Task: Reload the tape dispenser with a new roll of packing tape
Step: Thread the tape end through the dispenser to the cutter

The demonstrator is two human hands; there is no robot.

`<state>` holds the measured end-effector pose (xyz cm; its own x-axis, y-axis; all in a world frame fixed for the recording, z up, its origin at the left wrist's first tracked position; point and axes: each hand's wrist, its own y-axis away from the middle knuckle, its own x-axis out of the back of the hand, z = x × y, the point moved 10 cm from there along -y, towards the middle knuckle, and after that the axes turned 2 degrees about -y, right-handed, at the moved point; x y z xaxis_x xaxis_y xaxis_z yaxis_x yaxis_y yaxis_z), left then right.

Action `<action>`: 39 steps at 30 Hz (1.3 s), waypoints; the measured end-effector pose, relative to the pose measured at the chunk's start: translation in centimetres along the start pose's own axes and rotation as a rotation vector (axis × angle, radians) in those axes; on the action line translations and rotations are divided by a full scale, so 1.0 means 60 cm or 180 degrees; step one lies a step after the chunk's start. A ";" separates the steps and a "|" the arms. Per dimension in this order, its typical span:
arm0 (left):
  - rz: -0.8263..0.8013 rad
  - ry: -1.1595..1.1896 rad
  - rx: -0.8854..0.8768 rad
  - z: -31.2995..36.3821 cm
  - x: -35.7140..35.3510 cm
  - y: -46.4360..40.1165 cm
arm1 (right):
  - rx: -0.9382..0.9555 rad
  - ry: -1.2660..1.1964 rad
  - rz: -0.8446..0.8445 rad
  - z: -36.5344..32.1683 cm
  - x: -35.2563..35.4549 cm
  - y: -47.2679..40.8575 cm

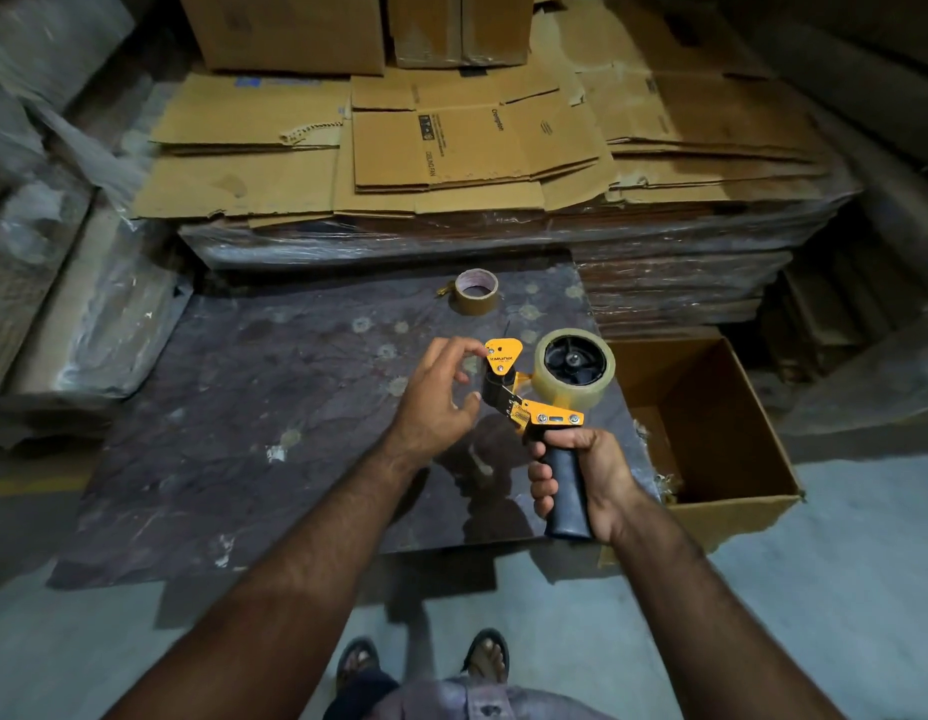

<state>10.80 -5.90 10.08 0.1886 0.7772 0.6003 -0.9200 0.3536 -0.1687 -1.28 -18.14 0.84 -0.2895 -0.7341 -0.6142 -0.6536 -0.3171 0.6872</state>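
- Tape dispenser (534, 407), orange with a black handle, is held up over the dark mottled tabletop (243, 407), tilted so its front end points away and to the left.
- Clear packing tape roll (574, 367) already sits on the dispenser's black hub, at the far right of the tool; judging by that, mounting is done and threading the tape end through the front is the step in hand.
- Right hand (581, 480) is clenched round the handle, which steadies the tool and leaves the roller and blade end exposed.
- Left hand (435, 402) hovers at the orange front plate, fingers curled and thumb near the roller; whether it pinches a tape end I cannot tell, since clear film would hardly show.
- Brown tape roll (476, 292), nearly down to its core, lies flat further back on the tabletop, well apart from the hands, probably the spent one.
- Open cardboard box (721, 459) stands just right of the tabletop; flattened cartons (451, 148) are stacked behind.
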 end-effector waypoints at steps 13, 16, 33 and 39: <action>-0.0810 0.1005 0.0683 -0.031 -0.015 -0.059 | -0.0110 0.0154 -0.0163 -0.011 0.003 0.008; -0.0804 0.0972 0.0715 -0.040 -0.024 -0.068 | -0.0158 0.0071 -0.0180 -0.012 0.008 0.014; -0.1089 -0.0228 0.0862 -0.122 -0.101 -0.065 | 0.0339 0.0086 0.0340 -0.048 0.091 0.042; -0.1488 0.1146 0.2211 -0.150 -0.170 0.012 | 0.0423 0.0060 0.0528 -0.033 0.123 0.039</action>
<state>11.29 -8.87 -3.20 0.5829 0.7902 0.1892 -0.7007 0.3710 0.6094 -3.56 -25.51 -1.29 -0.3885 -0.7813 -0.4886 -0.6848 -0.1099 0.7204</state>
